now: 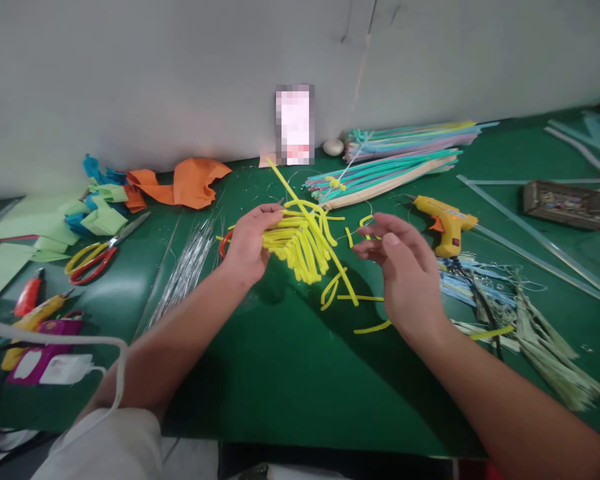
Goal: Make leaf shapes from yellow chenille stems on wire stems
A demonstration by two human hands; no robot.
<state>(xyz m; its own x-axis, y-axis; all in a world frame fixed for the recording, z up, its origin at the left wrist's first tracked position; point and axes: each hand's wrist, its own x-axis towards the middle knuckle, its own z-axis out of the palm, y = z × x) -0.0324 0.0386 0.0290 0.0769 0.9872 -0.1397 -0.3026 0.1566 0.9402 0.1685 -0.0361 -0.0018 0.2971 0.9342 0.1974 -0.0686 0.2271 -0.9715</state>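
My left hand (250, 241) is closed around a bundle of bent yellow pipe cleaners (300, 243), held a little above the green table (280, 373). One long yellow pipe cleaner (310, 220) runs diagonally through the bundle. My right hand (400, 267) hovers to the right of the bundle, fingers loosely curled, pinching a short curved yellow piece (366, 223) near the fingertips. Loose yellow pieces (353, 297) lie on the table below the hands.
A yellow glue gun (447, 223) lies right of my right hand. Bundled coloured pipe cleaners (395, 157) sit at the back. Scissors (97, 257), silver wires (185, 270) and paper scraps (180, 181) lie left; dried straw (540, 340) and clear glue sticks (530, 247) lie right.
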